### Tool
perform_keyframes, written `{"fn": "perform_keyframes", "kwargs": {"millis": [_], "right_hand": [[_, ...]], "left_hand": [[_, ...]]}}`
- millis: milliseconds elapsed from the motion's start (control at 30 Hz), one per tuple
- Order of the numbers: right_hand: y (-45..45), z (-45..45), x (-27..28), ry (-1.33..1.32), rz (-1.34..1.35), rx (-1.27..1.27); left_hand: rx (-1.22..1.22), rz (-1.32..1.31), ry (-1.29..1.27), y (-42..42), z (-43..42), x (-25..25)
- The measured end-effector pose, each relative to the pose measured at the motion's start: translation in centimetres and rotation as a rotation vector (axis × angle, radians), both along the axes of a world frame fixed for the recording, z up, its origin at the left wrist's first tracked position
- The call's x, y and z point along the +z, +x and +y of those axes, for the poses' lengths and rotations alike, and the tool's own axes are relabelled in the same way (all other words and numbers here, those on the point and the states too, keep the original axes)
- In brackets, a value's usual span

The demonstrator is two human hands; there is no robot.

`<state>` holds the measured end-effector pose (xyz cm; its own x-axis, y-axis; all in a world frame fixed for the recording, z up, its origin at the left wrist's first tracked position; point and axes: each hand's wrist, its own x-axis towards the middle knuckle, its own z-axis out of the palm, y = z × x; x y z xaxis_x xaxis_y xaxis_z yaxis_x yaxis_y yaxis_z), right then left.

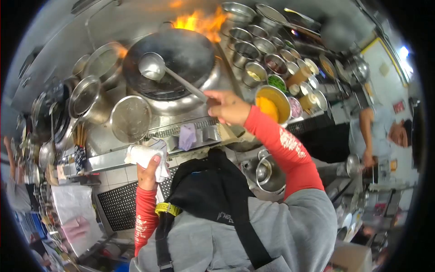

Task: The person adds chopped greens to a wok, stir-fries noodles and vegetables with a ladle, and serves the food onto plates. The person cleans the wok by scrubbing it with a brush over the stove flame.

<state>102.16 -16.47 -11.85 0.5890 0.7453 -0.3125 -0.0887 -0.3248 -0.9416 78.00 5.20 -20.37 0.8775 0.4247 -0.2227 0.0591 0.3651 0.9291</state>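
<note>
My right hand point(229, 108) is wrapped round the handle of a metal ladle point(152, 66), whose bowl is over the left part of a dark wok point(186, 52). Flames point(199, 23) rise at the wok's far edge. Low at the left, my left hand point(148, 176) grips a white cloth point(147, 157), in front of the counter edge. Just beyond that cloth a round strainer point(131, 119) rests on a pot. A purple cloth point(187, 137) lies on the counter edge between my hands.
Metal pots point(103, 63) stand left of the wok. To its right are metal containers, a bowl of green pieces point(276, 82) and a pot with orange contents point(282, 100). A co-worker point(376, 129) stands at the far right, another person at the far left.
</note>
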Motion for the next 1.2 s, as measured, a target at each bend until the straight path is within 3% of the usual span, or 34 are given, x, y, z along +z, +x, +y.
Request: {"fn": "perform_keyframes", "kwargs": {"millis": [67, 133, 200, 367, 467, 567, 800, 833, 933, 1067, 1167, 1200], "right_hand": [[-1.4, -4.0, -6.4, 0.156, -0.450, -0.026], [-5.4, -8.0, -7.5, -0.018, -0.664, -0.174], [-7.4, -12.7, -14.2, 0.006, -0.539, -0.338], [-10.6, -16.5, -15.4, -0.327, -0.467, -0.520], [-10.1, -18.5, -22.7, -0.371, -0.775, -0.619], [-10.6, -18.5, -24.6, -0.514, -0.709, -0.580], [-12.4, -16.6, -25.0, -0.733, -0.705, -0.547], [-11.9, -16.1, -24.0, -0.860, -0.626, -0.524], [-8.5, -14.9, -22.0, -0.673, -1.088, -0.524], [-3.3, -9.8, -18.3, -0.736, -0.899, -0.389], [-0.7, -8.5, -20.2, -0.872, -0.845, -0.146], [-0.4, -8.6, -19.9, -0.764, -0.795, -0.183]], "left_hand": [[-0.002, 0.022, 0.001, 0.4, -0.3, -0.2], [-0.005, 0.033, 0.029, 0.6, -0.3, -0.2], [0.000, 0.041, -0.007, 0.8, -0.6, 0.3], [-0.040, 0.042, -0.017, 1.6, -0.4, 0.2], [-0.112, 0.029, 0.006, 2.7, -0.7, 0.7], [-0.103, 0.031, 0.025, 3.3, -0.9, -0.3], [-0.142, -0.018, -0.019, 2.6, -0.5, 0.3], [-0.131, -0.003, -0.026, 2.3, -0.5, 0.4], [-0.088, -0.096, 0.057, 1.9, -0.1, -0.9], [-0.115, -0.081, -0.008, 2.3, -0.5, -1.7], [-0.131, -0.086, -0.034, 2.5, -1.2, 0.4], [-0.138, -0.081, -0.045, 2.3, -1.3, 0.8]]}}
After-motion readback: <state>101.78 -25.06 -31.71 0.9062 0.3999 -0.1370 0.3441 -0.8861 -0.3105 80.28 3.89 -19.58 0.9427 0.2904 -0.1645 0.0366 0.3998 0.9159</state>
